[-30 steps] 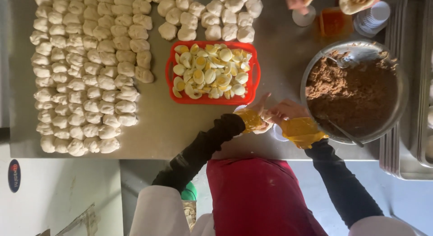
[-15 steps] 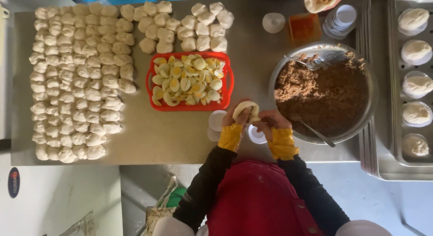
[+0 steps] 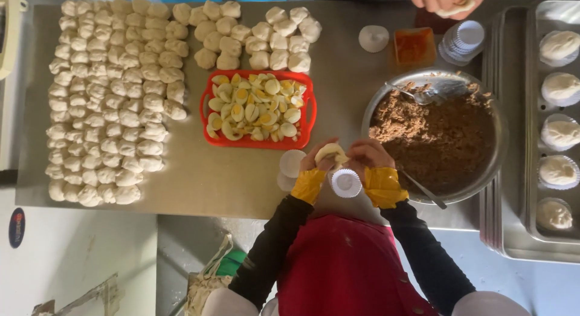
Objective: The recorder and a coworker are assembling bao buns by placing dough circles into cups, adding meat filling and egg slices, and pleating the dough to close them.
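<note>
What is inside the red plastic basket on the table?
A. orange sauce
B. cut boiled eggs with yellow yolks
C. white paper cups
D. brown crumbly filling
B: the red rectangular plastic basket is filled with cut boiled egg pieces, white with yellow yolks showing.

- Mixing bowl (image 3: 492,119): shiny metal; the minced filling (image 3: 438,138) inside looks coarse and crumbly.
- Basket (image 3: 205,107): glossy red plastic.
- Dough balls (image 3: 109,104): matt, soft, floury.
- Halved boiled eggs (image 3: 257,107): smooth, slightly glossy.
- Cup liner (image 3: 346,183): pleated white paper.
- Baking tray (image 3: 516,231): dull brushed metal.
- Table (image 3: 211,177): smooth, matt, beige.
</note>
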